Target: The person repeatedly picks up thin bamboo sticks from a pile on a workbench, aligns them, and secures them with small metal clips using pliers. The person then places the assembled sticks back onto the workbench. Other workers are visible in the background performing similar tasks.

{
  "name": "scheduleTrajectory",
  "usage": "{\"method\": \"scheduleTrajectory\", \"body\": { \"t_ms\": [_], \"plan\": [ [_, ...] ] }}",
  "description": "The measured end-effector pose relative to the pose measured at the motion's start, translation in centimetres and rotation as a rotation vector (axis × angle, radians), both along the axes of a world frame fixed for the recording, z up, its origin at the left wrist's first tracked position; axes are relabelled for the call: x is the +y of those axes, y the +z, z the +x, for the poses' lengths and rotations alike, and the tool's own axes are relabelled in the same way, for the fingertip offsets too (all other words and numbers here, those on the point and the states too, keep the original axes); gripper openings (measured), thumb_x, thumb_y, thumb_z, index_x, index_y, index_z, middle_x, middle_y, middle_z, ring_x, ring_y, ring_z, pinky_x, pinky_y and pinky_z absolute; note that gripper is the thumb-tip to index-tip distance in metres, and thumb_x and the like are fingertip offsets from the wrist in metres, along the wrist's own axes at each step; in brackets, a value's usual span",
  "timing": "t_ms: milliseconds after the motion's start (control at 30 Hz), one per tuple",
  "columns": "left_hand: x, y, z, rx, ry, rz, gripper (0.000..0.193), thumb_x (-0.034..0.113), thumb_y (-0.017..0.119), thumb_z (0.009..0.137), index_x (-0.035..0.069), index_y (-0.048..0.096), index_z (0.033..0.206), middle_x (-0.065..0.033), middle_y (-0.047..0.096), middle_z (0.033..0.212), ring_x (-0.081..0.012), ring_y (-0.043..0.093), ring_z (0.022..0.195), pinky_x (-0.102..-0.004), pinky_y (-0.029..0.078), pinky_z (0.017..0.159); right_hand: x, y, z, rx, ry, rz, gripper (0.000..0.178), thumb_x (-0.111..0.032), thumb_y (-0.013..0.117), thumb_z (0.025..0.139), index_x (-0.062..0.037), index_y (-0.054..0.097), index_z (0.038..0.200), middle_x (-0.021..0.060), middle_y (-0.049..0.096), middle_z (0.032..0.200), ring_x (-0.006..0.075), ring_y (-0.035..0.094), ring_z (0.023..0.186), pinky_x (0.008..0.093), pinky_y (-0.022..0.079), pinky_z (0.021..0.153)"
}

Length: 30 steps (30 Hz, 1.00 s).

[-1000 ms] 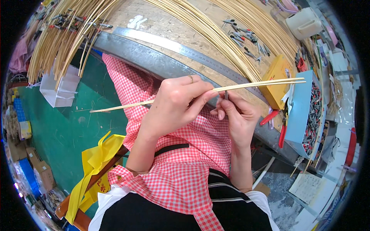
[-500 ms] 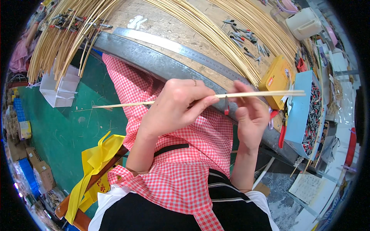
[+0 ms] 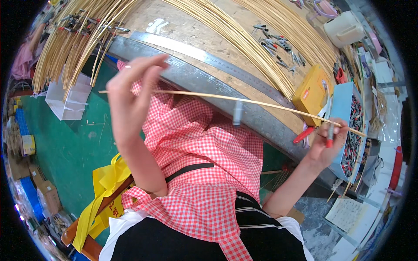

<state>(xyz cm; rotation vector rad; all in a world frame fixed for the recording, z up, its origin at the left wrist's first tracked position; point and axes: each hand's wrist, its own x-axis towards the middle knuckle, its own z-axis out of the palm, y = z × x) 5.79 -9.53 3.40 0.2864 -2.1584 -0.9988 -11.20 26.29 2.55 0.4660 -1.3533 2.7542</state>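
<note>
A long thin bamboo stick slants across in front of me, above my lap and the table's edge; whether a second one lies against it I cannot tell. Near its right end, the fingers of my right hand are closed around it. A small red-tipped clip is at those fingers. Another small clip, smeared by motion, hangs from the middle of the stick. Toward the left end, my left hand is raised in front of the stick, fingers stretched out and somewhat blurred, gripping nothing that I can see.
Bundles of bamboo sticks lie on the wooden table beside a steel ruler and scattered small clips. At right are a yellow box and a blue box full of clips. A white bin stands at left.
My hands have moved apart: the left went up and left off its grip, the right moved right and closed on the stick's end. The stick now slopes down to the right.
</note>
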Motion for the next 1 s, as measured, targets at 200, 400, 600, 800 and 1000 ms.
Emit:
{"method": "scheduleTrajectory", "body": {
  "t_ms": [200,400,600,800,1000],
  "plan": [
    [-3.6,-0.5,2.5,-0.085,0.249,-0.168,0.023,0.004,0.052,0.094,0.000,0.065,0.113,-0.0106,0.067,0.110,-0.0213,0.062,0.108,-0.0305,0.043,0.096,6.4,-0.1,-2.4,-0.056,0.097,-0.303,0.013,-0.014,0.056,0.096,-0.0027,0.049,0.092,0.0019,0.041,0.072,0.0109,0.038,0.059,0.0235,0.032,0.052],
    [-4.4,-0.9,2.6,-0.142,0.101,-0.187,0.020,0.005,0.063,0.086,0.005,0.070,0.104,-0.0097,0.070,0.094,-0.0243,0.065,0.095,-0.0297,0.047,0.087,10.2,-0.9,-3.5,-0.082,-0.139,-0.288,0.012,-0.011,0.054,0.096,0.0004,0.051,0.099,0.0073,0.050,0.077,0.0126,0.041,0.054,0.0250,0.038,0.054],
    [-3.9,-0.5,2.5,-0.159,0.108,0.005,0.014,0.004,0.076,0.073,0.000,0.073,0.086,-0.0076,0.069,0.077,-0.0155,0.060,0.073,-0.0279,0.045,0.067,11.8,-2.9,-5.4,-0.087,-0.089,-0.190,0.024,-0.017,0.050,0.099,0.0040,0.052,0.112,0.0089,0.058,0.092,0.0124,0.043,0.061,0.0247,0.040,0.057],
    [-8.8,-0.7,4.4,0.073,0.383,0.140,0.014,0.001,0.068,0.085,-0.004,0.071,0.098,-0.0049,0.068,0.084,-0.0100,0.061,0.079,-0.0222,0.048,0.071,7.5,-1.3,-3.6,-0.079,-0.192,0.175,0.036,-0.016,0.052,0.099,0.0066,0.049,0.127,0.0056,0.058,0.103,0.0097,0.046,0.072,0.0230,0.041,0.062],
    [-18.1,1.5,4.2,-0.005,0.700,-0.268,0.016,0.009,0.063,0.089,0.004,0.073,0.101,-0.0111,0.071,0.080,-0.0126,0.066,0.073,-0.0255,0.049,0.066,4.9,-1.4,-3.6,-0.134,-0.155,0.172,0.031,-0.015,0.052,0.099,0.0052,0.053,0.123,0.0044,0.059,0.097,0.0085,0.047,0.069,0.0219,0.041,0.060]
  ]
}}
